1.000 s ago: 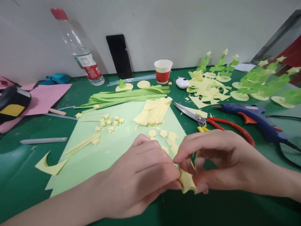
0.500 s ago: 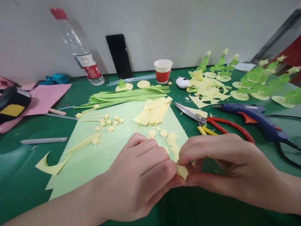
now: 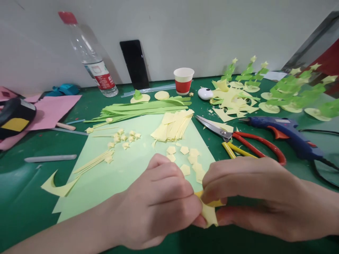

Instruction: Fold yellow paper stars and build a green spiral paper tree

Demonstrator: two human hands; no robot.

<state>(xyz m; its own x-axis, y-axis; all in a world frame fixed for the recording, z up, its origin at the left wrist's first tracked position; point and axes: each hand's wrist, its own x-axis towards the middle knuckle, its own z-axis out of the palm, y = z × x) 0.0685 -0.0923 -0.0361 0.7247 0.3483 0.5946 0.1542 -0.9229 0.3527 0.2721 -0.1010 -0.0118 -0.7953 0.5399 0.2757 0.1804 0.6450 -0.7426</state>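
A small pale yellow paper star with puffed points sits between my two hands near the front of the table. My left hand, fingers curled, pinches the star's left side. From the right, the thumb and fingers of my right hand close in a pinch on its edge. Behind the star, a deeper yellow strip shows partly between the hands; its kind is hidden. Flat folded paper pentagons lie just beyond my hands on light green paper. Finished small stars are grouped farther left.
Scissors and a blue glue gun lie at right. Yellow paper strips and green strips lie beyond. A paper cup, phone and bottle stand at the back. Paper plants stand back right.
The paper piece between my hands has moved slightly down and right, and more of it shows, with star points visible. My right fingers have parted a little from the thumb.
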